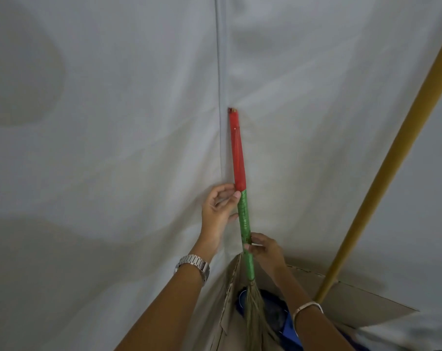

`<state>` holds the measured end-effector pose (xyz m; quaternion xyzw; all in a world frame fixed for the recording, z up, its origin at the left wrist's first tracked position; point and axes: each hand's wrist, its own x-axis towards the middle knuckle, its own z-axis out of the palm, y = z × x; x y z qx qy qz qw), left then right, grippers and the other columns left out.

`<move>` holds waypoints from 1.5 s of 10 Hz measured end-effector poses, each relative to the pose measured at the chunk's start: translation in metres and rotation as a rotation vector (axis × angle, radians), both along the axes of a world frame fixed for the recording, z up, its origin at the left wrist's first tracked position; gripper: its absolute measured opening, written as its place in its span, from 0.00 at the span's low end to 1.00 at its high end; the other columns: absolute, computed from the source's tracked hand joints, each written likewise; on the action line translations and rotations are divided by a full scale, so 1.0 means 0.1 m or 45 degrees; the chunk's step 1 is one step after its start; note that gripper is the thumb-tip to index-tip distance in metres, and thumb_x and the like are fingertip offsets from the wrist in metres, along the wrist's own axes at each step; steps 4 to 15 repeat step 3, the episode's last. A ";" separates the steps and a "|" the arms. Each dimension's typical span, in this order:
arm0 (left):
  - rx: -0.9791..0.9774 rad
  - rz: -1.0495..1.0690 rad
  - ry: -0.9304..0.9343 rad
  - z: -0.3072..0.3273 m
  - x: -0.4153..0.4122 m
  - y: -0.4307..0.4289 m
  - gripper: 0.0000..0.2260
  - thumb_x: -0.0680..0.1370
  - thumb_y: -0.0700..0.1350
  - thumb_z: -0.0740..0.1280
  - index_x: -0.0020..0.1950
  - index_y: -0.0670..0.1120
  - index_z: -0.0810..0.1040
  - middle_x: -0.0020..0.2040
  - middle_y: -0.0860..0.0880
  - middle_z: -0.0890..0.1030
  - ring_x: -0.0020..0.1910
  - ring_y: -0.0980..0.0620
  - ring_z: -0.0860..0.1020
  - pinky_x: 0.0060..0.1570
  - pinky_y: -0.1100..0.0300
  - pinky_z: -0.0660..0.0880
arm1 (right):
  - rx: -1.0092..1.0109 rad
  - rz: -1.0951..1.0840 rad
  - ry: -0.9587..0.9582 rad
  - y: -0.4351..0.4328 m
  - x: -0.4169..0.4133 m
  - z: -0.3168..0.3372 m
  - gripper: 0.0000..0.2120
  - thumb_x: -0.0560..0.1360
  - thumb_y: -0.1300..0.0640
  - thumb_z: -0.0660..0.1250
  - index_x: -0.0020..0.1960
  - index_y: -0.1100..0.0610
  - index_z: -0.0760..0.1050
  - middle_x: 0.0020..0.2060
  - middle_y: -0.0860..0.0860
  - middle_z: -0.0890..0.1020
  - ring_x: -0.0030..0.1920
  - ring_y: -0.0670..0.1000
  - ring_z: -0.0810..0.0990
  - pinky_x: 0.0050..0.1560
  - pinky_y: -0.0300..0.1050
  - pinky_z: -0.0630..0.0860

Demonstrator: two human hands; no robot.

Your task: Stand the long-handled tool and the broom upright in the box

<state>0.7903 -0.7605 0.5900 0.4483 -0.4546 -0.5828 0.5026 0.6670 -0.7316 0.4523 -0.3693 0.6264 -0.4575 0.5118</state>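
A yellow long-handled pole (382,178) leans in the open cardboard box (362,302), right of both hands, against the white fabric wall (113,122). The right hand (264,250) pinches the grass broom's red-and-green wrapped handle (242,198) just above the box; the left hand (218,209), fingers loosely spread, touches it higher up.

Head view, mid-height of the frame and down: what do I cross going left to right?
Wristwatch → left hand → broom handle → right hand → bracelet → yellow long handle, which leans to the right from the cardboard box.

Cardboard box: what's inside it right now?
In the cardboard box: broom bristles down, yellow pole leaning in, something blue. The floor of the box is hidden by arms and bristles.
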 end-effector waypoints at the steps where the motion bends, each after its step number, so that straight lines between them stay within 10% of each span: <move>1: 0.044 0.030 0.038 -0.01 -0.02 0.05 0.13 0.75 0.38 0.67 0.59 0.44 0.76 0.54 0.47 0.80 0.52 0.54 0.79 0.55 0.50 0.78 | 0.039 0.128 0.019 0.03 0.06 -0.07 0.23 0.72 0.68 0.68 0.65 0.58 0.70 0.61 0.56 0.77 0.54 0.58 0.80 0.63 0.55 0.74; 3: -0.010 0.034 0.012 0.09 0.00 0.11 0.16 0.76 0.38 0.65 0.64 0.44 0.73 0.61 0.47 0.78 0.58 0.55 0.77 0.61 0.52 0.73 | 0.082 0.346 0.339 0.11 0.10 0.07 0.34 0.75 0.66 0.61 0.73 0.45 0.51 0.72 0.54 0.62 0.71 0.57 0.64 0.70 0.58 0.65; 15: -0.010 0.034 0.012 0.09 0.00 0.11 0.16 0.76 0.38 0.65 0.64 0.44 0.73 0.61 0.47 0.78 0.58 0.55 0.77 0.61 0.52 0.73 | 0.082 0.346 0.339 0.11 0.10 0.07 0.34 0.75 0.66 0.61 0.73 0.45 0.51 0.72 0.54 0.62 0.71 0.57 0.64 0.70 0.58 0.65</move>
